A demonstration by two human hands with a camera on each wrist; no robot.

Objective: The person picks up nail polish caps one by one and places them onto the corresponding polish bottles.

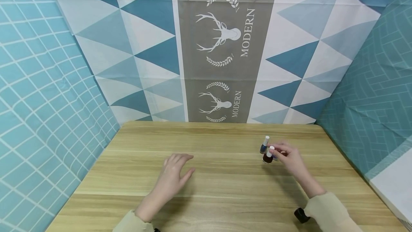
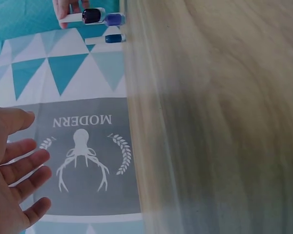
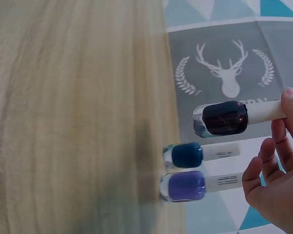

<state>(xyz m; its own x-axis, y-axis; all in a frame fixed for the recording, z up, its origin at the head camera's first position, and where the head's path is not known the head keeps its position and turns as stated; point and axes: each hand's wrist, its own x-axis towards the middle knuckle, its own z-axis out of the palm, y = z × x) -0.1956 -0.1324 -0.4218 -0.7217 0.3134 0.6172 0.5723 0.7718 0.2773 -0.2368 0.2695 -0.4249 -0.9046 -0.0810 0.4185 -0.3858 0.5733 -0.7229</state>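
My right hand (image 1: 290,158) pinches the white cap of a dark red nail polish bottle (image 3: 224,118) between thumb and fingers. The bottle is upright, its base a little above the tabletop. Close by stand a blue nail polish bottle (image 3: 186,155) and a purple nail polish bottle (image 3: 186,186), both upright with white caps. In the head view the purple one is mostly hidden behind the dark red bottle and the hand. Over the left-centre of the table, my left hand (image 1: 173,173) is held with fingers loosely extended, touching nothing.
A wooden table (image 1: 225,189) spans the lower view. Behind it hangs a cloth (image 1: 219,56) with triangles and deer heads. Blue tiled-pattern sheets (image 1: 38,81) flank the left side, and a teal sheet (image 1: 370,99) the right. A white surface (image 1: 396,185) borders the right edge.
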